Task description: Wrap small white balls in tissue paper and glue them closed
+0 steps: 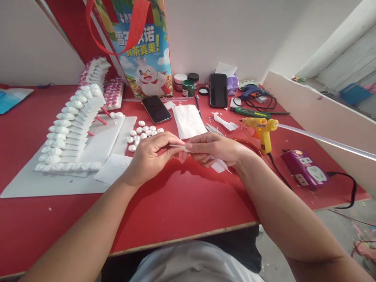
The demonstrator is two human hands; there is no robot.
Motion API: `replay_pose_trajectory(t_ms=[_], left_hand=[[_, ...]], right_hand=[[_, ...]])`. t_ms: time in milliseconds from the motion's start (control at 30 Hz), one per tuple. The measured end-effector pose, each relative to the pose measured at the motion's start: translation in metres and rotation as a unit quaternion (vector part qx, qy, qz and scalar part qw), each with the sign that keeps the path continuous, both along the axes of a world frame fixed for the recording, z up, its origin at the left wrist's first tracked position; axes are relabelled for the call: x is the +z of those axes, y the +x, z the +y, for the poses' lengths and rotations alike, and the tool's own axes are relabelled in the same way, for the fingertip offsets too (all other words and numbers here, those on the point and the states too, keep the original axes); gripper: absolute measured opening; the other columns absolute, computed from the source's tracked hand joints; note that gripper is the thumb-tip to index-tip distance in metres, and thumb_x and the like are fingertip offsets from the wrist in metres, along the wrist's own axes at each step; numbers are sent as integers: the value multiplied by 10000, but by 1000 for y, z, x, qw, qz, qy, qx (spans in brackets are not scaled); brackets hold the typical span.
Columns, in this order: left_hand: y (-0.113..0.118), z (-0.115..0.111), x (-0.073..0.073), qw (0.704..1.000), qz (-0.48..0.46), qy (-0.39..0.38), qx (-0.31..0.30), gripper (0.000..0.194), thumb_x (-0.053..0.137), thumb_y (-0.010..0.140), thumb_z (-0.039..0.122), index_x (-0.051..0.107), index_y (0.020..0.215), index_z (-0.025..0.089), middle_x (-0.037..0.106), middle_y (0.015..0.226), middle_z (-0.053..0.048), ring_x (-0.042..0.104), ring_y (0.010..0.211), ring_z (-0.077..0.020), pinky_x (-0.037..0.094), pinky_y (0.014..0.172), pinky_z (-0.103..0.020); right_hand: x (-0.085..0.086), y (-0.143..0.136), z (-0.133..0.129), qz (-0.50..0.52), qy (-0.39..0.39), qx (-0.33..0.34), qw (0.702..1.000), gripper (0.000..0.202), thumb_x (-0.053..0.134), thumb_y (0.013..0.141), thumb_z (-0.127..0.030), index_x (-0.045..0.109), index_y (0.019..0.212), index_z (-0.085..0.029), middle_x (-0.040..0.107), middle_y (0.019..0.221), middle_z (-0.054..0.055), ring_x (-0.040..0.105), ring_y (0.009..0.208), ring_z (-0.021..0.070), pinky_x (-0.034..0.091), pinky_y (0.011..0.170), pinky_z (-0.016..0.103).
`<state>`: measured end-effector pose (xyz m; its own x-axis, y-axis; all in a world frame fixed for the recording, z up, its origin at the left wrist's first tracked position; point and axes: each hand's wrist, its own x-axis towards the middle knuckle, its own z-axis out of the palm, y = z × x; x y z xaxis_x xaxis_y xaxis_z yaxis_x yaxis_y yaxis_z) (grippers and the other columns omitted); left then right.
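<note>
My left hand (155,152) and my right hand (213,148) meet over the front middle of the red table. Between them they pinch a thin strip of white paper (178,146), its ends partly hidden by the fingers. Just beyond my left hand lies a cluster of small white rolled paper flowers (143,136). A stack of white paper sheets (189,120) rests behind both hands. Under and beside my right hand, a loose white paper piece (219,166) and scissors (215,130) show in part.
At left, a white stepped model (78,137) trimmed with white flowers stands on a white board (26,184). A yellow glue gun (264,133), holding a long clear stick, and a purple power box (305,168) are at right. Behind sit a phone (156,109), paint jars (188,88) and a gift bag (147,58).
</note>
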<state>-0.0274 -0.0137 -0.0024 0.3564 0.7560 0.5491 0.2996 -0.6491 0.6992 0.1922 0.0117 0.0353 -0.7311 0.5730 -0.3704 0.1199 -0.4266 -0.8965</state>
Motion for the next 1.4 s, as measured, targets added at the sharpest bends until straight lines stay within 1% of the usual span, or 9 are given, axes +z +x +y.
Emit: replay_pose_trajectory(t_ms=[167, 267, 400, 500, 700, 833, 933, 1167, 1400], left_hand=[[-1, 1, 0, 991, 47, 125, 4, 117, 630, 945, 88, 717, 962, 165, 740, 924, -73, 695, 881, -161, 549, 839, -288], [0, 0, 1, 991, 48, 122, 18, 102, 626, 947, 106, 707, 928, 163, 739, 922, -73, 694, 886, -165, 545, 847, -292], [2, -2, 5, 991, -13, -131, 14, 86, 671, 930, 246, 676, 978, 174, 731, 903, -49, 702, 809, -165, 561, 736, -267], [2, -3, 7, 932, -74, -353, -43, 220, 589, 971, 376, 634, 1026, 168, 719, 865, -45, 654, 593, -133, 467, 476, -220], [8, -3, 10, 858, -81, -501, -77, 336, 504, 994, 414, 598, 798, 158, 624, 653, -11, 503, 389, -72, 248, 355, -183], [9, -5, 12, 856, -72, -509, -65, 271, 514, 965, 313, 565, 745, 164, 600, 637, 2, 472, 399, -58, 319, 391, -177], [8, -5, 11, 872, -63, -481, -66, 268, 530, 964, 328, 585, 758, 165, 591, 648, 6, 478, 427, -60, 350, 409, -180], [7, -1, 8, 874, -152, -461, -31, 258, 555, 949, 414, 571, 823, 189, 598, 647, 9, 496, 408, -90, 245, 350, -200], [11, -6, 8, 941, -62, -331, 19, 307, 551, 971, 353, 509, 714, 192, 553, 607, 21, 461, 426, -77, 328, 412, -227]], right_hand=[[-8, 1, 2, 33, -34, -1, 999, 206, 694, 911, -312, 640, 835, -128, 302, 574, -92, 212, 497, 44, 189, 437, 175], [-11, -2, 2, 32, -28, -21, 999, 170, 636, 920, -261, 633, 807, -134, 288, 557, -96, 187, 482, 43, 167, 418, 168], [-10, -7, 1, -3, 31, -48, 998, 204, 606, 926, -258, 657, 780, -125, 271, 534, -100, 173, 469, 40, 163, 408, 163], [-8, -7, 1, -42, 77, -58, 994, 224, 590, 940, -261, 660, 777, -125, 316, 539, -88, 213, 471, 40, 186, 413, 165], [-7, -7, -3, -93, 142, -22, 985, 235, 611, 928, -310, 663, 786, -129, 407, 566, -70, 296, 485, 42, 269, 435, 168], [-5, -10, -7, -131, 161, -27, 978, 238, 607, 926, -323, 668, 792, -136, 434, 579, -62, 335, 498, 46, 293, 444, 162], [-6, -12, -6, -120, 108, -38, 986, 222, 591, 922, -272, 655, 759, -135, 390, 549, -74, 267, 470, 36, 238, 424, 157], [-13, -8, 3, 65, -56, -126, 988, 202, 595, 919, -232, 721, 892, -77, 265, 537, -103, 145, 466, 38, 164, 385, 144], [-14, -10, 3, 106, -105, -155, 977, 165, 585, 922, -166, 639, 781, -99, 276, 529, -105, 143, 453, 29, 195, 364, 122]])
